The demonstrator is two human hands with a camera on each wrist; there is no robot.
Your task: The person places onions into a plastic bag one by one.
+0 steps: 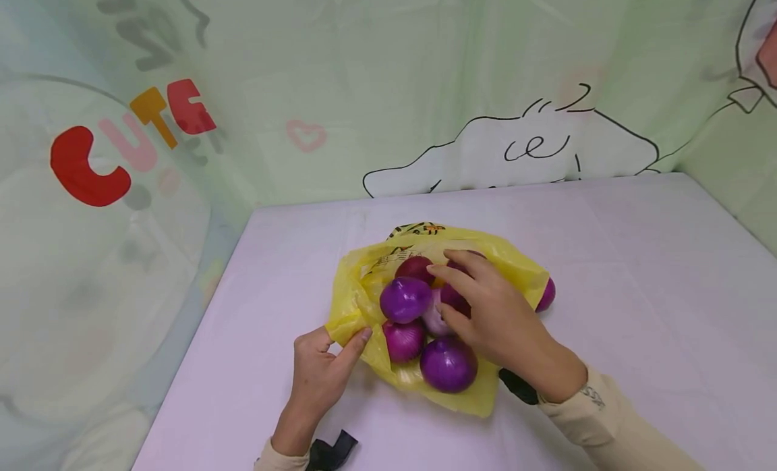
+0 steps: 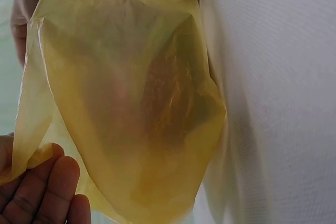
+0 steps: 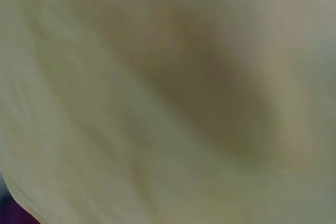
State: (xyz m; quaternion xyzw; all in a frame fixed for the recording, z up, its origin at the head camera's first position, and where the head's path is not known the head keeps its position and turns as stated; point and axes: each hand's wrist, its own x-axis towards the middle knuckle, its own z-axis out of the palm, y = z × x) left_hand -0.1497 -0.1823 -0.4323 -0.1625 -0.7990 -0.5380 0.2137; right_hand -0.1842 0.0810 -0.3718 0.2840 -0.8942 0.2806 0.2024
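Observation:
A yellow plastic bag lies with its mouth spread toward me, and several red onions rest in it. My left hand pinches the bag's rim at the near left, thumb against fingers; the left wrist view shows those fingers at the thin film. Over the onions on the right side reaches my right hand, fingers and thumb spread around a dark purple onion, which it partly hides; a firm grip is not visible. Blurred yellow film fills most of the right wrist view.
Another onion sits outside the bag at its right edge. The table has a pale cover, with a printed curtain behind and beside it. Black straps show at both wrists.

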